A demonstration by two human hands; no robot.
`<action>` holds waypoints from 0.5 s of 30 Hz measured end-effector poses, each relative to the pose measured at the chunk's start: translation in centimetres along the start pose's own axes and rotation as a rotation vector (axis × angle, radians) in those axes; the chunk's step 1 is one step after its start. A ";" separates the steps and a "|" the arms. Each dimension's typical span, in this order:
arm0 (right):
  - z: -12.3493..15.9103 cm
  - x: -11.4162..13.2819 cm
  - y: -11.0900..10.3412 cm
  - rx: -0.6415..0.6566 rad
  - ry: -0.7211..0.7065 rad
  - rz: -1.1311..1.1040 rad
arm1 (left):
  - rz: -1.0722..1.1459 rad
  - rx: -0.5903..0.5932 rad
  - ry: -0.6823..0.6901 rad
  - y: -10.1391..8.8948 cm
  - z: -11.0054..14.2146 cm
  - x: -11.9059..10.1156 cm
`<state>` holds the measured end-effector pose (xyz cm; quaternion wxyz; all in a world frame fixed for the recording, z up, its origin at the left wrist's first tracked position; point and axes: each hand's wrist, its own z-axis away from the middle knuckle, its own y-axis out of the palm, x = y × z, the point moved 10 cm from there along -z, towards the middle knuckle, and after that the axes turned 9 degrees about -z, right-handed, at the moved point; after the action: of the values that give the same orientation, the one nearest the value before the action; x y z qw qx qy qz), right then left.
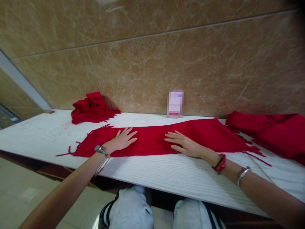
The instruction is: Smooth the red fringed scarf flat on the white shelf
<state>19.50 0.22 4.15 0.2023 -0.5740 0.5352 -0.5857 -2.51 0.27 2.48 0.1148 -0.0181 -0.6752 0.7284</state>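
A red scarf (150, 140) with fringed ends lies stretched flat along the table in front of me. My left hand (122, 139) rests on its left half, palm down and fingers spread. On the right half, my right hand (184, 143) lies flat with its fingers stretched out, its heel near the scarf's front edge. Neither hand grips the cloth. The fringe is splayed at both ends, with loose strands reaching onto the white surface.
A crumpled red scarf (91, 108) sits at the back left of the white table (152, 171). More folded red cloth (278, 133) lies at the right. A blurred phone-like object (175, 103) leans against the brown tiled wall (133, 73). My knees are under the front edge.
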 end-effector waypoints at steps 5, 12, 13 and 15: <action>0.2 -1.4 1.4 0.085 0.135 0.149 | 0.028 -0.100 0.082 -2.7 -5.1 -7.2; 0.6 -1.7 1.7 0.168 0.190 0.171 | 0.013 -0.122 0.254 -0.8 -7.4 -10.7; 0.5 -1.7 1.7 0.169 0.191 0.160 | 0.013 -0.131 0.252 -0.7 -7.4 -10.5; 0.4 -1.8 1.5 0.154 0.189 0.126 | 0.015 -0.139 0.242 -0.7 -7.4 -10.2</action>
<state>19.76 1.03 1.94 0.2308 -0.4644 0.5403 -0.6627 8.81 5.58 1.22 0.1882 -0.1187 -0.7051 0.6732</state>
